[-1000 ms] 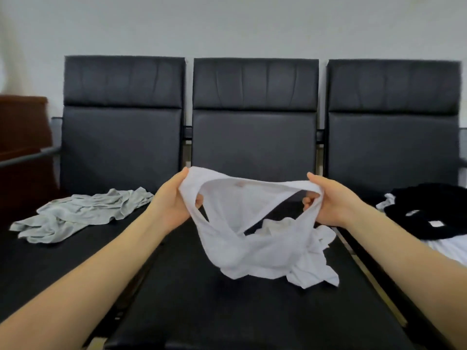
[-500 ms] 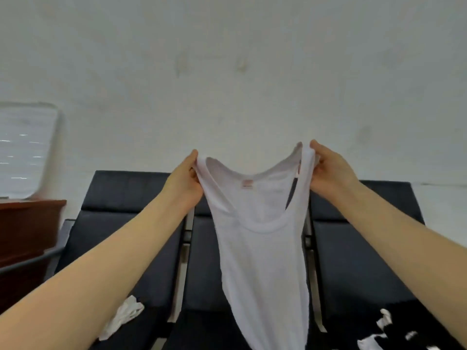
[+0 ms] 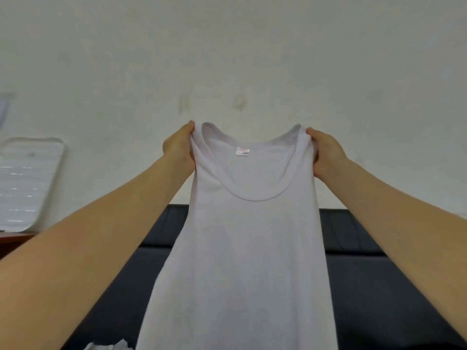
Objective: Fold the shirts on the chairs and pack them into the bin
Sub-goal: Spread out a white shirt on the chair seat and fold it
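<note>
With the left hand (image 3: pixel 180 147) and right hand (image 3: pixel 324 154) each pinching a strap, the thin white cotton tank top (image 3: pixel 242 248) hung at twelve o'clock above the black padded chairs (image 3: pixel 379 286), wanting level, taut shoulders.

a pale wall (image 3: pixel 227 59) fills the background; a white ribbed panel (image 3: pixel 25 183) leans at left above a brown wooden edge (image 3: pixel 12 239).

waiting room, joined black chairs (image 3: pixel 379 274), bare wall (image 3: pixel 227 46)

Bare wall (image 3: pixel 252 59) above; hanging tank top (image 3: pixel 242 248) screening the black chairs (image 3: pixel 366 274).
</note>
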